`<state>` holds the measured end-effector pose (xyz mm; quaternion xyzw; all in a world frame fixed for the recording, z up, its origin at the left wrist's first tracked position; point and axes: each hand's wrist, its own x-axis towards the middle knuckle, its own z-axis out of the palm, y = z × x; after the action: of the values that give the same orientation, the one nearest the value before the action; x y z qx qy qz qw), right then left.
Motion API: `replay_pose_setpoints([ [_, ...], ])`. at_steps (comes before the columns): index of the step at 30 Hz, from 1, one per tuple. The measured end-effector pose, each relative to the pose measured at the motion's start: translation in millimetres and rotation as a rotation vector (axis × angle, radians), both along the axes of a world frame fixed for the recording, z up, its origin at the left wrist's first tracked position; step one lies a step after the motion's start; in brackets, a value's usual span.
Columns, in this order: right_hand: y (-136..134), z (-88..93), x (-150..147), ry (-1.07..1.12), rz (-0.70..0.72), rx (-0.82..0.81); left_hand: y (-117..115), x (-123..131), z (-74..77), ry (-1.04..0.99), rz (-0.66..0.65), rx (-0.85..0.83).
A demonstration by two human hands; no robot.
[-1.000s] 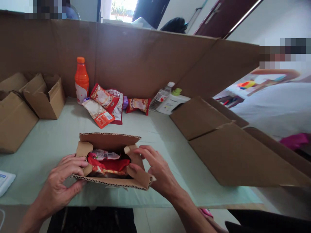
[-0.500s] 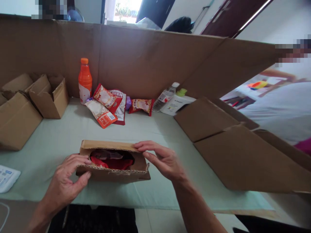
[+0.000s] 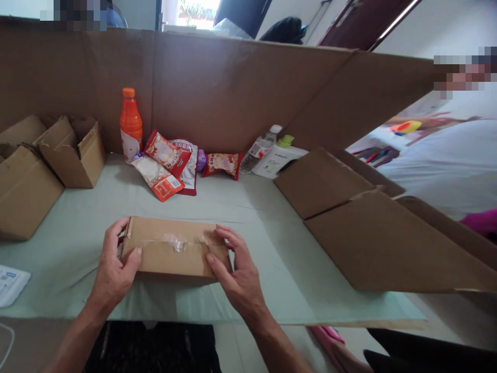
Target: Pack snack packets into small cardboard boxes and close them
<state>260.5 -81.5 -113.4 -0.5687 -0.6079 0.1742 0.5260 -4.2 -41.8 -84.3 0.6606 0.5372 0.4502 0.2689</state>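
Observation:
A small brown cardboard box (image 3: 174,248) lies on the pale green table top (image 3: 240,217) near the front edge. Its flaps are folded shut and a strip of old clear tape runs along the top seam. My left hand (image 3: 112,269) grips the box's left end, thumb on top and fingers round the side. My right hand (image 3: 236,274) holds the right end with fingers pressed on the top flap. The snack packets inside are hidden.
At the back stand an orange drink bottle (image 3: 130,124), several red snack packets (image 3: 166,163), a clear water bottle (image 3: 259,147) and a white bottle (image 3: 279,158). Open cardboard boxes (image 3: 72,153) sit left. Flat cardboard sheets (image 3: 373,238) lie right. A cardboard wall (image 3: 217,88) rings the table. A white packet (image 3: 10,282) lies far left.
The box's flaps were open, showing red packets inside. My hands folded them down, and the box now lies closed with both hands at its ends.

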Motion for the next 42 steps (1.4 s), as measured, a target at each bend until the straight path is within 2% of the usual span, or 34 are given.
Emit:
replay_pose_setpoints([
  [3, -5, -9.1, -6, 0.194, -0.037, -0.148, -8, 1, -11.9, -0.142, 0.047, -0.144],
  [6, -5, -9.4, -4, 0.343, 0.085, -0.286, -22, -9, -25.1, -0.183, 0.069, -0.204],
  [8, -4, -5.5, -5, 0.373, 0.146, -0.311, -29, -16, -32.2, -0.186, 0.084, -0.212],
  [11, -1, -0.3, -8, 0.336, 0.142, -0.310, -24, -14, -34.7, -0.233, 0.136, -0.224],
  [13, -1, -0.6, -5, 0.303, 0.089, -0.288, -12, 4, -31.4, -0.270, 0.159, -0.231],
  [15, -2, -4.3, 8, 0.285, 0.006, -0.258, 7, 34, -27.4, -0.301, 0.119, -0.202],
  [19, -2, -14.6, 61, 0.288, -0.207, -0.189, 52, 108, -24.4, -0.315, -0.115, -0.128],
  [22, 0, -19.6, 100, 0.334, -0.279, -0.156, 85, 151, -20.4, -0.272, -0.258, -0.135],
  [27, 9, -21.0, 134, 0.420, -0.251, -0.216, 133, 183, -0.7, -0.199, -0.436, -0.097],
  [30, 14, -15.6, 147, 0.433, -0.253, -0.288, 147, 189, 7.9, -0.163, -0.525, -0.050],
  [33, 12, -7.7, 158, 0.312, -0.154, -0.293, 144, 186, 5.2, -0.148, -0.522, 0.011],
  [36, 4, -5.0, 162, 0.187, -0.083, -0.264, 127, 177, -6.5, -0.153, -0.444, 0.067],
  [39, -9, -12.1, 162, 0.073, -0.007, -0.241, 108, 170, -19.6, -0.167, -0.377, 0.073],
  [42, -15, -25.4, 161, -0.073, 0.027, -0.211, 104, 172, -28.0, -0.190, -0.322, 0.076],
])
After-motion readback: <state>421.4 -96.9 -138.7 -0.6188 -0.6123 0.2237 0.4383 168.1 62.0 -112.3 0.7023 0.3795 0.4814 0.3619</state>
